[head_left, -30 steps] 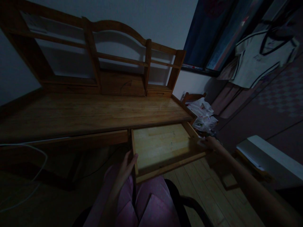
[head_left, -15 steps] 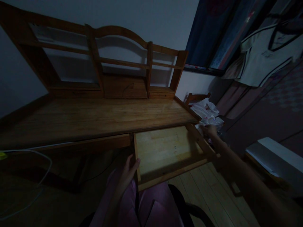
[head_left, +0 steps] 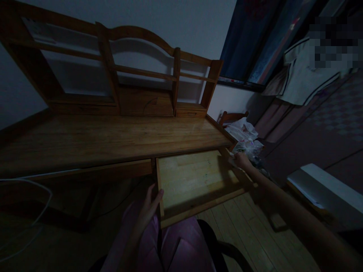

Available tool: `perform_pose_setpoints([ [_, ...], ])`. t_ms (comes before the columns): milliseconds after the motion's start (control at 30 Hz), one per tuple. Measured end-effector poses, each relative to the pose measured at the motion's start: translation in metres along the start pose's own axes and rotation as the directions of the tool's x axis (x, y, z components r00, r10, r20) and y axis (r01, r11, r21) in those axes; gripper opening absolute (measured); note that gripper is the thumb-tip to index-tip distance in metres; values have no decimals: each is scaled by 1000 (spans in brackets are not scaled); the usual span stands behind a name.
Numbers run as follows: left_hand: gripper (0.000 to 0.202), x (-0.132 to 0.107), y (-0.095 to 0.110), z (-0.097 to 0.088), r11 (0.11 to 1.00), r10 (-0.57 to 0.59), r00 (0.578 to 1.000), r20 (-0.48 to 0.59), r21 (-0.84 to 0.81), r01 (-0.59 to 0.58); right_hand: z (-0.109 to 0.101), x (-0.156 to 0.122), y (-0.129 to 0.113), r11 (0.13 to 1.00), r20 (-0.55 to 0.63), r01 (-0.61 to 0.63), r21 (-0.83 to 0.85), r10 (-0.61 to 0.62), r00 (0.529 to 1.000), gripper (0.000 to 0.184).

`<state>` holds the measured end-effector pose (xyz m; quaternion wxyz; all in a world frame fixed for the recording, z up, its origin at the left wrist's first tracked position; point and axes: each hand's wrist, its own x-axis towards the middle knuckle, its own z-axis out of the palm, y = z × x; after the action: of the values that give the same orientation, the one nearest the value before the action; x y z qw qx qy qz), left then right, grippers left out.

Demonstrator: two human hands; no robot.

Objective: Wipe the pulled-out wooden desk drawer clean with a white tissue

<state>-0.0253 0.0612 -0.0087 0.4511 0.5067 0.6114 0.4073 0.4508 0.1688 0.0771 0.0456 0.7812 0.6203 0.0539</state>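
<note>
A wooden drawer [head_left: 195, 181] is pulled out from under the desk, its pale inside bare apart from small dark marks on the bottom. Against its left side rests my left hand [head_left: 150, 204], fingers apart and thumb at the rim, gripping nothing. My right hand [head_left: 242, 160] is closed over the drawer's right side, near the back. A crumpled white cloth [head_left: 231, 160] sticks out from under its fingers; whether it is fabric or paper is hard to tell in the dim light.
Above stands the wooden desk [head_left: 121, 134] with its shelf unit [head_left: 146, 102]. Plastic bags [head_left: 242, 130] lie on a chair [head_left: 234, 116] at the right. A white cable [head_left: 48, 192] hangs at the left. A white box-like object [head_left: 326, 189] stands at the right.
My right hand has moved from beside the bags to the drawer's right side, with the white cloth in it. My left hand stays by the drawer's left side. The view shifts slightly.
</note>
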Motion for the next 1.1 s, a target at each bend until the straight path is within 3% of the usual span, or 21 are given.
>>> perform_pose_setpoints([
  [333,50,-1,-3,2,1000,-7,1000,-1,12,7,12,-61,7,990,83,-19,-142,31,996,30],
  [633,51,-2,-4,6,996,-28,999,-31,-87,25,5,-65,19,980,179,65,-187,-31,983,34],
  [833,49,-3,2,4,997,-6,999,-44,-77,2,-12,-64,20,955,82,206,-211,-193,978,32],
  [900,50,-2,2,3,998,-7,999,-35,-59,5,-20,-56,9,921,24,321,-219,-324,946,39],
  [1000,52,0,-1,3,998,-34,999,-33,-57,32,-28,-35,-14,815,-16,532,-230,-550,835,49],
  [1100,55,1,-6,6,995,-50,998,-31,-86,47,-26,-14,-37,723,-30,639,-262,-668,743,47],
])
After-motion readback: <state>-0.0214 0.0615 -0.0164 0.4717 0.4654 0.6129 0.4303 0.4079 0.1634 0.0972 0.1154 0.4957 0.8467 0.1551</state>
